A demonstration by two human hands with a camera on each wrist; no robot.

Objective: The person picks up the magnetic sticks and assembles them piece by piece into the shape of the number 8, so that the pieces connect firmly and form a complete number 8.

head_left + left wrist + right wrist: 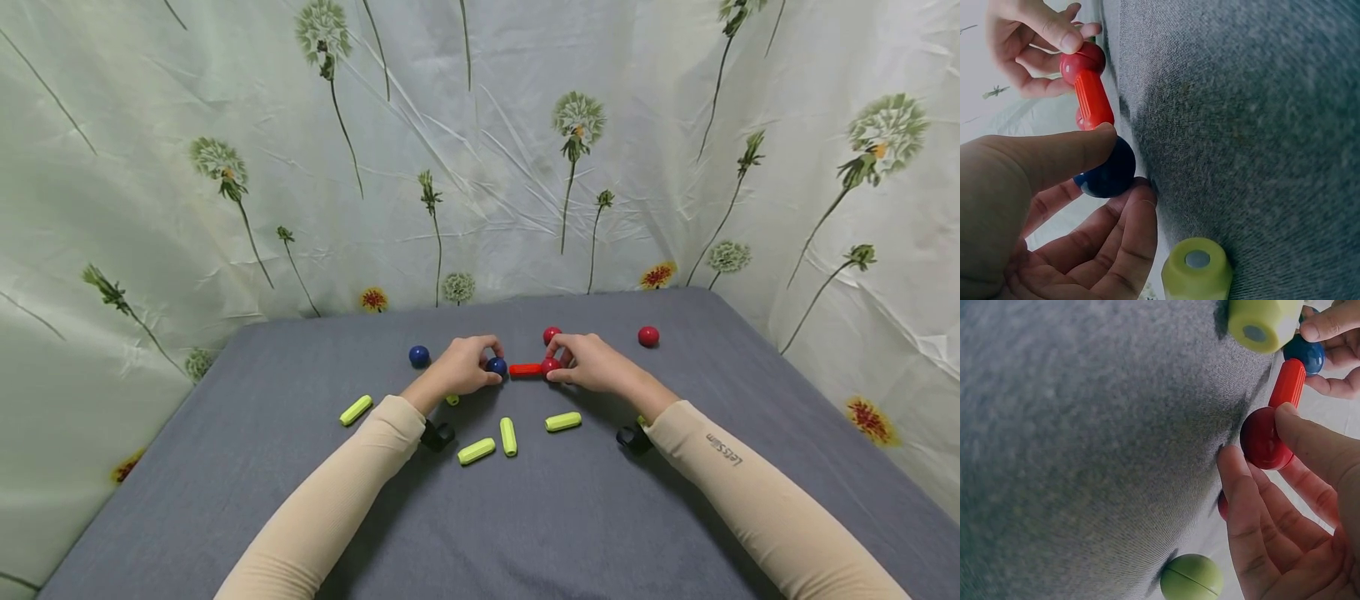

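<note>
My left hand (467,365) pinches a dark blue ball (497,367) between thumb and fingers. A red ball (551,367) is gripped the same way by my right hand (592,363). Between the two balls lies a ridged red rod (525,370). In the right wrist view the rod (1287,383) meets the red ball (1265,439) at one end and the blue ball (1305,355) at the other. The left wrist view shows the blue ball (1107,170) against the rod's near end, partly covered by my thumb. Whether the pieces are locked together, I cannot tell.
Several yellow-green rods lie about the grey cloth, one (508,437) in front of my hands. Another blue ball (419,357) sits left, and red balls rest behind my right hand (552,335) and farther right (648,337). A green ball (1191,577) shows near my right hand.
</note>
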